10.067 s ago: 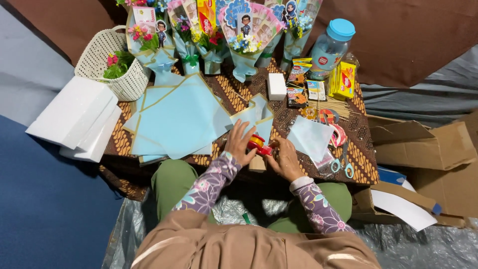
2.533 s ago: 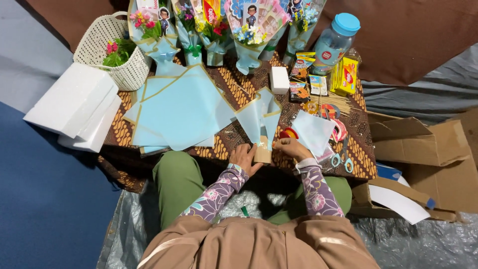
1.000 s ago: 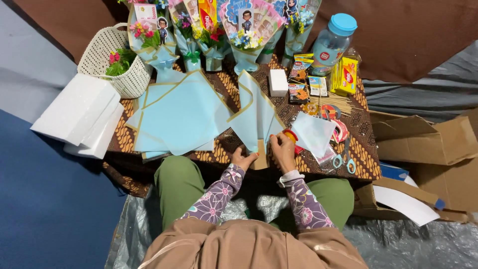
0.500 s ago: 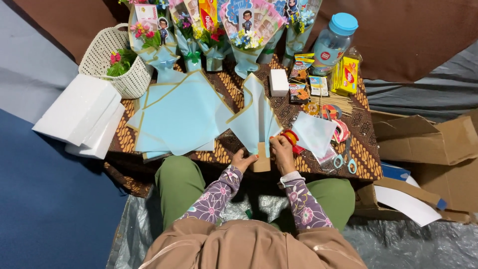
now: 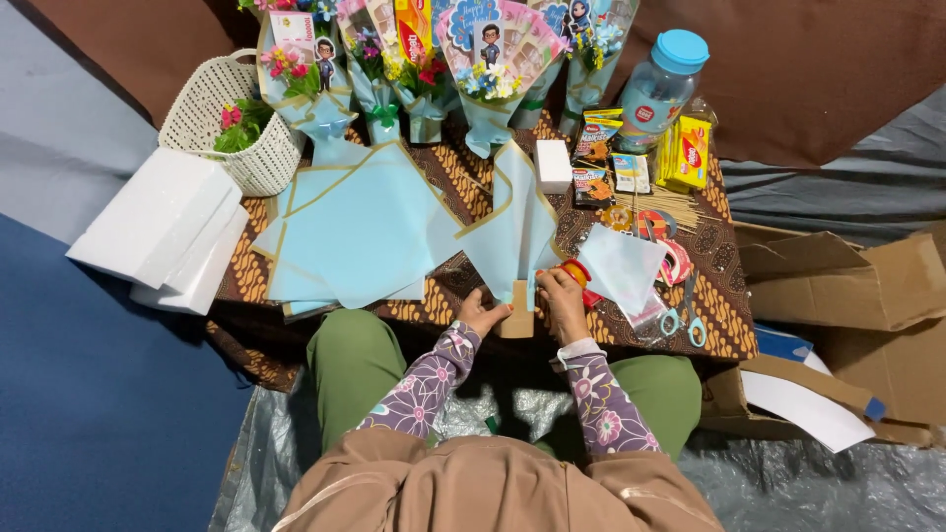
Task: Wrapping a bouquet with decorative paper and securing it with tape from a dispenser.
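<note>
Low counter [image 5: 729, 305], brown patterned cloth. On it: pale blue wrapping sheets [image 5: 365, 232], white basket [image 5: 232, 123] at one corner, wrapped bouquets [image 5: 424, 69] along the far edge, white box [image 5: 553, 165], snack packets [image 5: 685, 153], blue-lidded jar [image 5: 662, 89], scissors [image 5: 690, 320].

Place: a home craft corner, worked from the floor at a low desk [image 5: 719, 296] draped in brown batik cloth.
Finished stock: wrapped gift bouquets [image 5: 434, 59] lined up along the far edge, paper figures poking out of them.
Materials: pale blue wrapping sheets [image 5: 365, 227] spread wide, white foam blocks [image 5: 158, 227] stacked at the left, snack packets [image 5: 685, 153] at the back.
Tools: scissors [image 5: 690, 320] near the right edge.
Surroundings: blue floor mat [image 5: 89, 414], plastic sheeting [image 5: 828, 483] underfoot, opened cardboard boxes [image 5: 847, 286] on the right, and a white basket [image 5: 236, 123] holding flowers.
</note>
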